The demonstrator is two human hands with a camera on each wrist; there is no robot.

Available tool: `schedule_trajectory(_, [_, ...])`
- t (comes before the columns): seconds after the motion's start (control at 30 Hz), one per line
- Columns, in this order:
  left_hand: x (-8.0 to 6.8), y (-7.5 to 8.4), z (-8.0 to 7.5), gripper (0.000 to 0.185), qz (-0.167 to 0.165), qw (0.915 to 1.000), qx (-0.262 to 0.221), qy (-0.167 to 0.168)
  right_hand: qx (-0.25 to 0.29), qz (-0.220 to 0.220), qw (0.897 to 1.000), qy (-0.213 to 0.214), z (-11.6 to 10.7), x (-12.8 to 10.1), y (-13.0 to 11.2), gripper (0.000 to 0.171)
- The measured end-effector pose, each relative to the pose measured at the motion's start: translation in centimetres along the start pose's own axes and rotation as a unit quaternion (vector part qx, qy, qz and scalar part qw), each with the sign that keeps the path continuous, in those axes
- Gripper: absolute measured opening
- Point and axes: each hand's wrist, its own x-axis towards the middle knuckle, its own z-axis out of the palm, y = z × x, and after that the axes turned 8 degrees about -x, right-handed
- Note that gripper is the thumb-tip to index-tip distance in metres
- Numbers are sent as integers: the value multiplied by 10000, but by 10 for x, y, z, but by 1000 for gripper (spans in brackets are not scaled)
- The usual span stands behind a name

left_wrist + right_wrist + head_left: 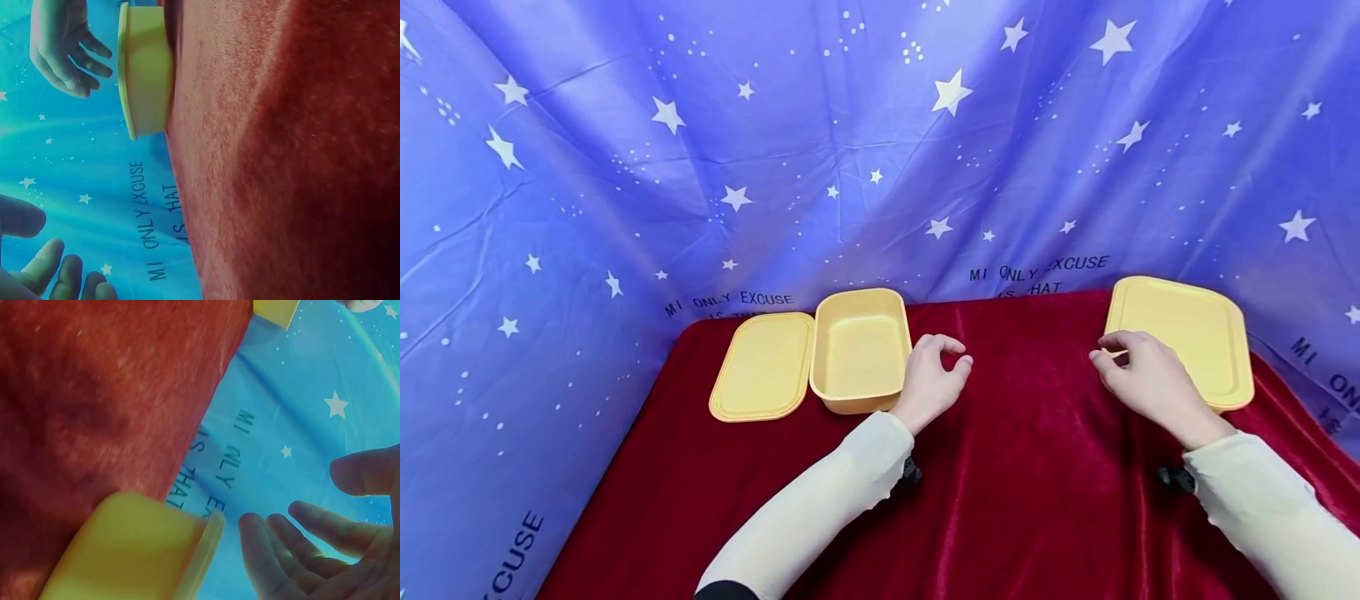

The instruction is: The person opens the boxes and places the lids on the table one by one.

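An open yellow box (859,350) stands at the back left of the red cloth (1015,500), its loose lid (763,367) lying flat just to its left. My left hand (951,354) hovers beside the box's right wall, fingers loosely curled and holding nothing. A second yellow box with its lid on (1180,337) stands at the back right. My right hand (1108,350) hangs at its left edge, fingers relaxed and empty. In the right wrist view those fingers (300,550) are spread, apart from the lidded box (131,550). The left wrist view shows the lidded box (147,69) with my right hand (62,50) beside it.
A blue star-printed curtain (880,150) closes in the back and both sides of the table. Bare red cloth lies between the two boxes and towards the near edge.
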Motion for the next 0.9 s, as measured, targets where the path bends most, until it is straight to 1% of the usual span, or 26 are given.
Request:
schedule_trajectory(0.1, [2,2,5,15,-35,10000,-8,-31,-65,60,10000,28,-4,-1,6,39])
schedule_trajectory(0.33, [7,11,18,20,-259,9993,-154,-233,-148,213,9997,26,-11,-5,18,40])
schedule_trajectory(0.63, [13,17,36,18,-158,9989,-186,-407,-270,402,9988,-30,-18,-13,33,44])
schedule_trajectory(0.77, [15,18,43,19,-119,9986,-176,-483,-311,460,9984,44,-21,-17,42,43])
schedule_trajectory(0.9, [16,19,50,19,-159,9981,-212,-549,-384,514,9978,141,-24,-19,49,43])
